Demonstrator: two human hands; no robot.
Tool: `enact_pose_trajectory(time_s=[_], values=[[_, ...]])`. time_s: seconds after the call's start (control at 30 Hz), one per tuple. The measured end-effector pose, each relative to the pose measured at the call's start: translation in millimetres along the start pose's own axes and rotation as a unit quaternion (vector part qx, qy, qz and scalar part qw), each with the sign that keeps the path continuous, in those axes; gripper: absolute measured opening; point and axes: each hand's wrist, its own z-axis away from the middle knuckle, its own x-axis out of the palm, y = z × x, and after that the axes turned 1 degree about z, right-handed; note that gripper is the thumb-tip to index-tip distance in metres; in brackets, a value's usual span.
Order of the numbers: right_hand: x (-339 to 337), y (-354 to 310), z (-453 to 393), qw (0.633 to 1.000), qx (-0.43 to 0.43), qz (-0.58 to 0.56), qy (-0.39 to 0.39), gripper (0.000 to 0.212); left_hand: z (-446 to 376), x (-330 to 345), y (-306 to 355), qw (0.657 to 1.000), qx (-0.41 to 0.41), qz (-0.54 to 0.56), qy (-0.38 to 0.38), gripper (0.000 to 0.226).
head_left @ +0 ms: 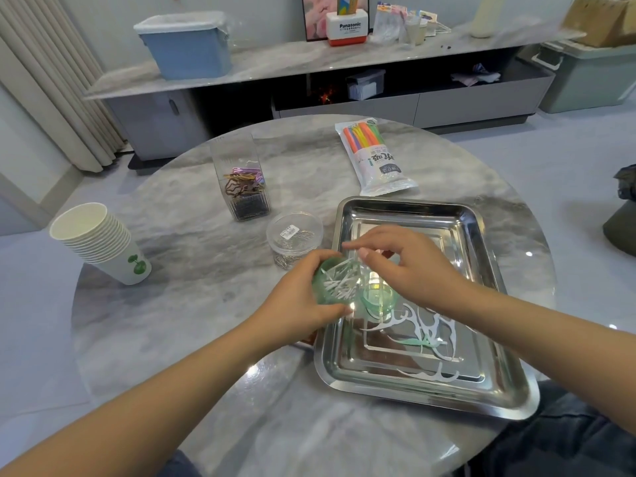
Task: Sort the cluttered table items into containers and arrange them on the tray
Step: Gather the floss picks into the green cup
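The small clear green plastic tub of white floss picks (339, 284) looks light, thin-walled and a bit slippery, so cupping it round the side like the left hand (296, 301) does seems right; it's tipped over the steel tray (406, 394) edge, right hand (402, 266) pinching a pick, lid (380, 299) just beside

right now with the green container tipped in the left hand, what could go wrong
1. The left hand holds the green container tilted on its side, so the white floss picks inside could slide out onto the steel tray.
2. The right hand works at its mouth and could knock more picks loose.
3. The round tub of paper clips sits close by the left hand and might get bumped.
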Motion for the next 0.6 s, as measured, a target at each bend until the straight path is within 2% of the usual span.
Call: enact_pose_trajectory(time_s=[0.1, 0.17, 0.27, 0.33, 0.37, 0.43, 0.6], values=[[-2, 9, -5, 0.997, 0.069, -0.004, 0.035, 0.026, 0, -2, -1, 0.999, -0.016, -0.021, 0.019, 0.062], [-1, 19, -8, 0.991, 0.099, 0.083, -0.036, 0.03, 0, -5, -2, 0.999, -0.032, -0.011, 0.029, 0.059], [6, 33, -9, 0.948, 0.124, 0.221, -0.19, 0.065, 0, -6, -3, 0.998, -0.04, -0.003, 0.039, 0.057], [12, 38, -9, 0.917, 0.128, 0.279, -0.256, 0.086, -1, -5, -4, 0.998, -0.039, -0.011, 0.039, 0.058], [15, 41, -9, 0.905, 0.128, 0.302, -0.272, 0.089, -2, -5, -4, 0.998, -0.04, -0.012, 0.037, 0.058], [20, 44, -10, 0.898, 0.124, 0.32, -0.274, 0.086, -2, -5, -6, 0.998, -0.04, -0.015, 0.037, 0.059], [18, 44, -29, 0.947, 0.168, 0.202, -0.186, 0.083, -3, -6, -8, 0.998, -0.04, -0.013, 0.044, 0.06]])
